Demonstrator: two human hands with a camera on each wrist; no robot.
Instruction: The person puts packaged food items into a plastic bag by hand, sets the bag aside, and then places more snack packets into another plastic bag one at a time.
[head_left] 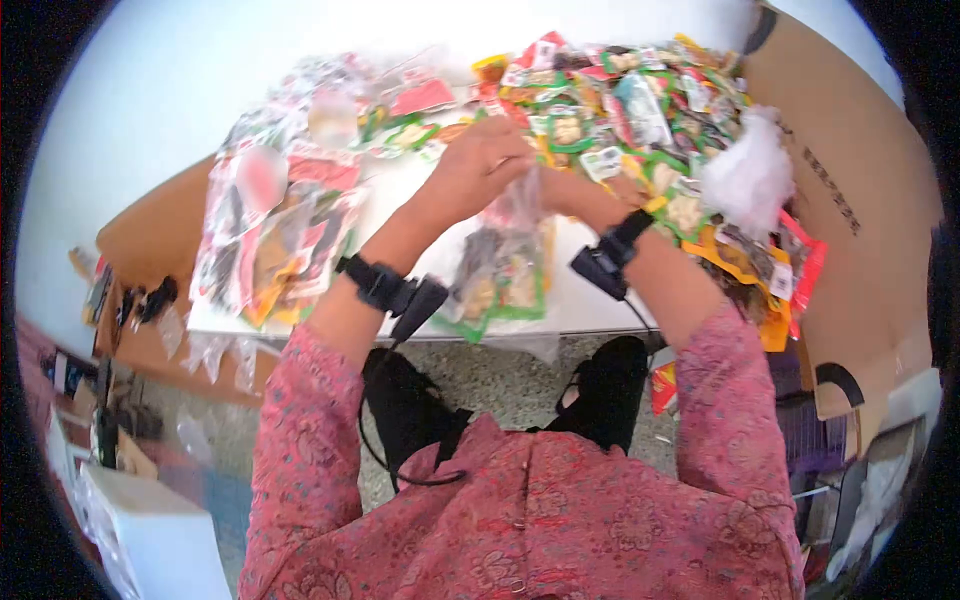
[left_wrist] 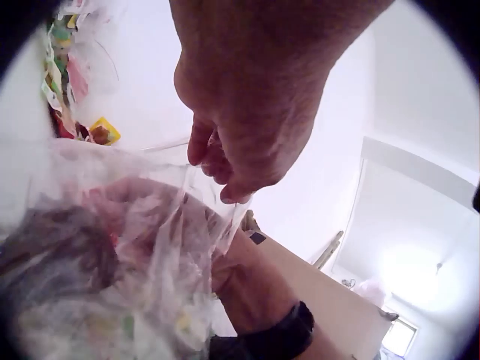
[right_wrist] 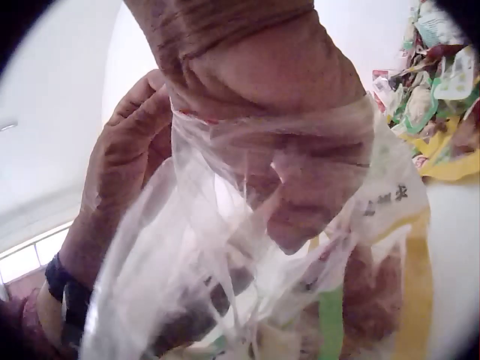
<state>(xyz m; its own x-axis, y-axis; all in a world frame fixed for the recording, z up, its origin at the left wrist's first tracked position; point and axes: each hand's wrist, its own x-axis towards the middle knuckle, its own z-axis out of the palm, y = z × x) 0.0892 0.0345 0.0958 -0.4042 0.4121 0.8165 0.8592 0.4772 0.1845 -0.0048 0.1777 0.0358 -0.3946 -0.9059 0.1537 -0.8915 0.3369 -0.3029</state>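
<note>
A clear plastic bag (head_left: 500, 270) hangs over the white table's front part, with small food packets inside it, some green-edged. My left hand (left_wrist: 247, 142) pinches the bag's rim between thumb and fingers; it is also seen at the top of the bag in the head view. My right hand (right_wrist: 292, 165) reaches down inside the bag's mouth, the clear film lying over its fingers. Close by those fingers stands a yellow-edged packet (right_wrist: 416, 277) with dark print and brown contents. I cannot tell whether the right fingers hold it.
A heap of colourful food packets (head_left: 600, 110) covers the table's back right. Filled clear bags (head_left: 270, 200) lie at the left. A white plastic bundle (head_left: 750, 170) sits by the large cardboard box (head_left: 850, 200) on the right. Another cardboard box (head_left: 160, 220) stands at the left.
</note>
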